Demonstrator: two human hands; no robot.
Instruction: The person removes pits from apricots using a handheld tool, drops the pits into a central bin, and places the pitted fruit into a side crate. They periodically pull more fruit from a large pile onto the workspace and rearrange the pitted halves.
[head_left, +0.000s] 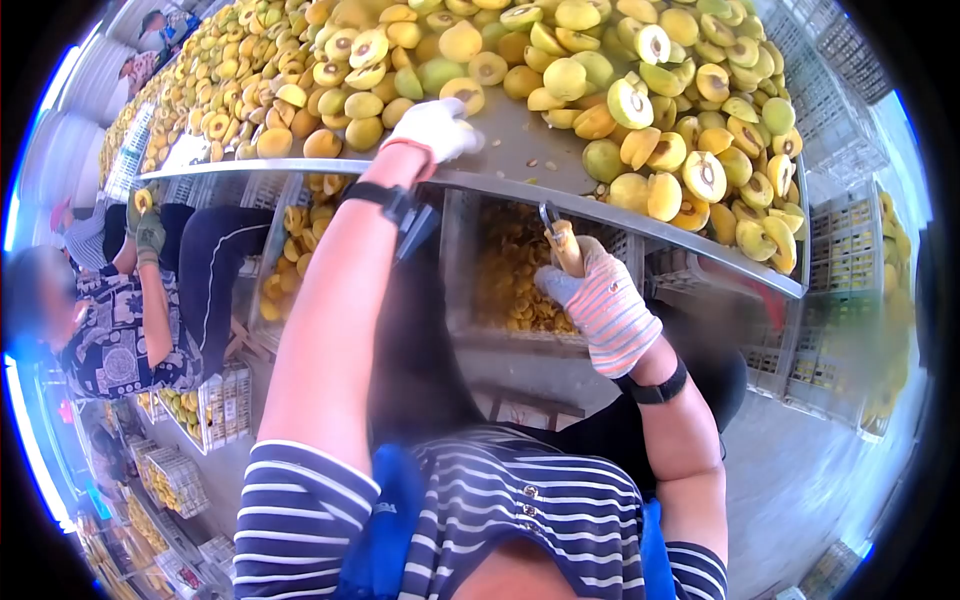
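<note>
My left hand (432, 132), in a white glove, reaches over the metal tabletop (520, 150) beside a heap of halved yellow peaches (368, 104). Its fingers are slightly blurred and apart, with nothing seen in them. A peach half (464, 94) with a brown centre lies right by the fingertips. My right hand (612, 305), in a striped knit glove, is closed around a wooden-handled pitting tool (564, 246) whose looped metal tip points up at the table's front edge. Below that hand, a crate (462, 270) holds small brown-yellow pieces.
Another person (130, 330) sits at the left along the same table, a gloved hand holding up a piece of fruit. Plastic crates (225, 410) of fruit stand on the floor at left, and more crates (845, 260) are stacked at right. Small pits are scattered on the tabletop.
</note>
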